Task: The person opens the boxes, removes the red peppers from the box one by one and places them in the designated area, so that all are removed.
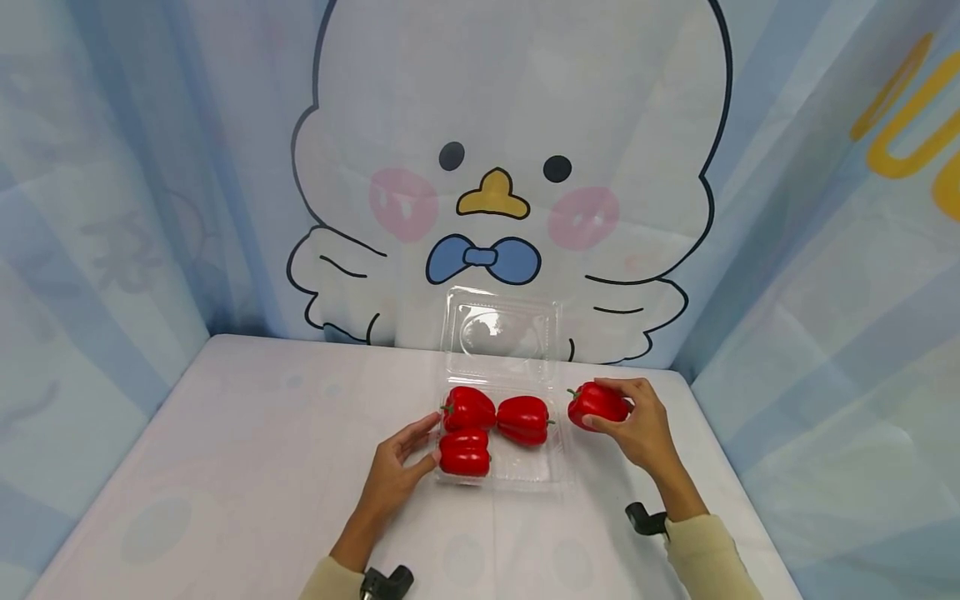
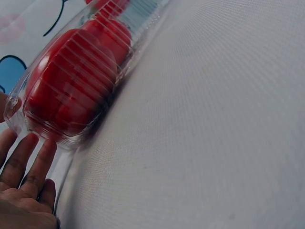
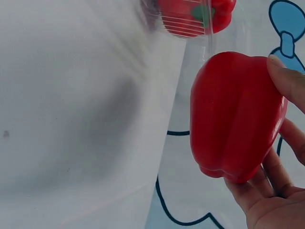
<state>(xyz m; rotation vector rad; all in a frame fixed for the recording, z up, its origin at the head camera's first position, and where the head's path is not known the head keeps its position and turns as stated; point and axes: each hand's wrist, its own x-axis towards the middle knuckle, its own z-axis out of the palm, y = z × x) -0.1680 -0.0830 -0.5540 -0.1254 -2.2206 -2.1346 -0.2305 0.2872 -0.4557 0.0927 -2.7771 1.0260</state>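
Observation:
In the head view my right hand (image 1: 641,425) holds a red bell pepper (image 1: 597,405) just right of a clear plastic clamshell container (image 1: 525,475). The right wrist view shows thumb and fingers gripping this pepper (image 3: 236,114) by its sides, with its shadow on the table. My left hand (image 1: 397,467) touches the container's left side, its fingers (image 2: 40,167) fairly straight against the clear wall. Inside lie three red bell peppers: one at back left (image 1: 469,408), one at front left (image 1: 465,454) and one to the right (image 1: 523,419).
The container's clear lid (image 1: 498,333) stands raised behind its base, near the table's back edge. A pale cloth covers the table (image 1: 262,467). Printed curtains (image 1: 825,333) hang close at the back and both sides.

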